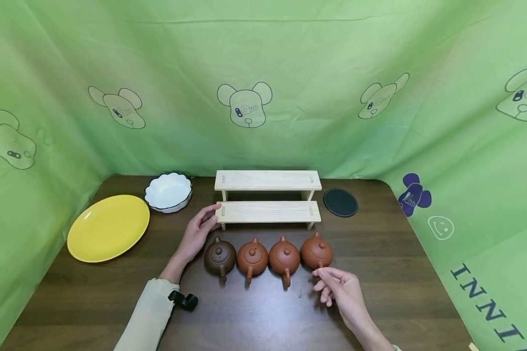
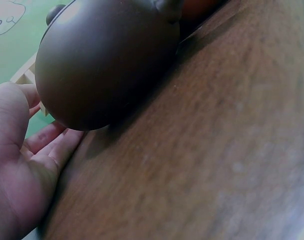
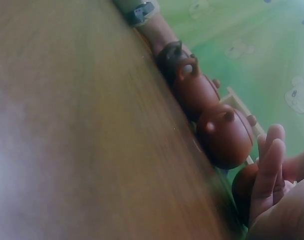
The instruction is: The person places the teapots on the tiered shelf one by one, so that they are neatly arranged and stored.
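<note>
Four small clay teapots stand in a row on the table, handles towards me. Leftmost is a dark brown teapot (image 1: pixel 219 256); beside it are a reddish-brown teapot (image 1: pixel 252 257) and another reddish-brown teapot (image 1: pixel 284 256). At the right end, my right hand (image 1: pixel 344 295) pinches the handle of the last reddish-brown teapot (image 1: pixel 317 251) between thumb and forefinger, its other fingers loosely curled. Behind the row is a two-step wooden stand (image 1: pixel 268 212). My left hand (image 1: pixel 197 234) grips the left end of its lower step, with the dark teapot (image 2: pixel 107 65) close beside the palm.
A yellow oval plate (image 1: pixel 109 228) lies at the left, with a white scalloped bowl (image 1: pixel 169 191) behind it. A round black coaster (image 1: pixel 340 202) lies right of the stand. Green printed cloth (image 1: pixel 307 53) hangs around the back and sides of the wooden table (image 1: pixel 246 324).
</note>
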`<state>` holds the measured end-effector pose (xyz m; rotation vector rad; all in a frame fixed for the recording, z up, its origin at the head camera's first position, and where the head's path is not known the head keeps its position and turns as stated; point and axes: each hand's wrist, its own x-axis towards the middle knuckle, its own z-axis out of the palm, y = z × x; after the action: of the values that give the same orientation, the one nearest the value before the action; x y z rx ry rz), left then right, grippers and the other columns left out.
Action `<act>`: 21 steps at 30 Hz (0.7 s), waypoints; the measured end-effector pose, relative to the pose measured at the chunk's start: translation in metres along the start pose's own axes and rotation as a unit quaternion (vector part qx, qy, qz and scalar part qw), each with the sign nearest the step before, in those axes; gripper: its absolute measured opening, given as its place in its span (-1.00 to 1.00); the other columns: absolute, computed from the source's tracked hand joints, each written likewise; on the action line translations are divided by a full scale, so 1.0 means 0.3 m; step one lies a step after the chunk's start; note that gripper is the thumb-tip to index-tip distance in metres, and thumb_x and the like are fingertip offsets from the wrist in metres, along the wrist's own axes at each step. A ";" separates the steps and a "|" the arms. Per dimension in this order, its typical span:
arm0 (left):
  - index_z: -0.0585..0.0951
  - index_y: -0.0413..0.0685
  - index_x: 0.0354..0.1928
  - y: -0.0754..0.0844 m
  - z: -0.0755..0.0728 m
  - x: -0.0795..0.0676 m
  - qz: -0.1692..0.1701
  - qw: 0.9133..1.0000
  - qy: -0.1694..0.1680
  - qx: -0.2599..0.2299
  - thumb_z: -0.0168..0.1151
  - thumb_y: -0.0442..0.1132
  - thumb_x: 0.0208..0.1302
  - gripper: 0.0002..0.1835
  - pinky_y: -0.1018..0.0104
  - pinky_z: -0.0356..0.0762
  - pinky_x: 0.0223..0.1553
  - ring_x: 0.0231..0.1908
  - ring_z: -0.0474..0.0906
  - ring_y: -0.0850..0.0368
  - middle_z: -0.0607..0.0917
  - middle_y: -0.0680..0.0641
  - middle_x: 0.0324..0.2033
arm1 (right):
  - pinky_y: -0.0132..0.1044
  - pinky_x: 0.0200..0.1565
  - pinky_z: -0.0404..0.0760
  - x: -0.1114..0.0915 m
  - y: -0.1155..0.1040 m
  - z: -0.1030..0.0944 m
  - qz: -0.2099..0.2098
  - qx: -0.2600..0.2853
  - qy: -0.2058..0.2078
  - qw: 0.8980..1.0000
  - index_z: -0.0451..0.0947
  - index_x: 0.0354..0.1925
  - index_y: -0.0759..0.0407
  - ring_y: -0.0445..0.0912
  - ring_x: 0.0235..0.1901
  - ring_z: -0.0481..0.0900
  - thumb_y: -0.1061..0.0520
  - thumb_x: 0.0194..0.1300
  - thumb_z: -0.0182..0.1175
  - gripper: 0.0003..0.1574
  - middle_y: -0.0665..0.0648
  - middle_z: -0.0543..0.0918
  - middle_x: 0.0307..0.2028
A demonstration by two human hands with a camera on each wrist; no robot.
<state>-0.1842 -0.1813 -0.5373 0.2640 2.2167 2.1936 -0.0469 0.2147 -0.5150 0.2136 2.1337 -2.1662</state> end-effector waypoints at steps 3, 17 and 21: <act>0.46 -0.34 0.55 0.003 0.000 0.001 -0.006 1.000 0.001 0.000 0.08 -0.32 0.78 -0.55 0.44 0.73 0.20 0.20 0.64 0.33 0.48 -0.41 0.50 | -0.54 -0.69 0.50 0.000 -0.003 0.000 -0.006 -0.001 0.005 1.000 0.63 -0.02 0.71 -0.29 -0.69 0.55 0.24 0.69 0.21 -0.59 0.01 0.74 -0.55; 0.45 -0.35 0.55 0.003 0.000 0.001 -0.007 1.000 0.000 0.003 0.07 -0.31 0.78 -0.54 0.45 0.72 0.21 0.20 0.63 0.33 0.47 -0.43 0.48 | -0.47 -0.71 0.56 -0.010 -0.055 -0.001 -0.050 -0.001 0.013 0.999 0.67 -0.04 0.66 -0.25 -0.71 0.57 0.27 0.68 0.23 -0.65 0.07 0.76 -0.54; 0.44 -0.37 0.56 0.003 -0.001 0.000 -0.007 1.000 -0.001 0.004 0.06 -0.31 0.79 -0.54 0.46 0.72 0.21 0.19 0.62 0.33 0.47 -0.44 0.48 | -0.48 -0.72 0.54 -0.010 -0.074 -0.002 -0.063 0.001 0.010 0.998 0.68 -0.06 0.64 -0.26 -0.71 0.57 0.29 0.67 0.24 -0.69 0.07 0.76 -0.54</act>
<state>-0.1841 -0.1815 -0.5363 0.2496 2.2202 2.1772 -0.0474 0.2157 -0.4926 0.1035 2.2141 -2.2418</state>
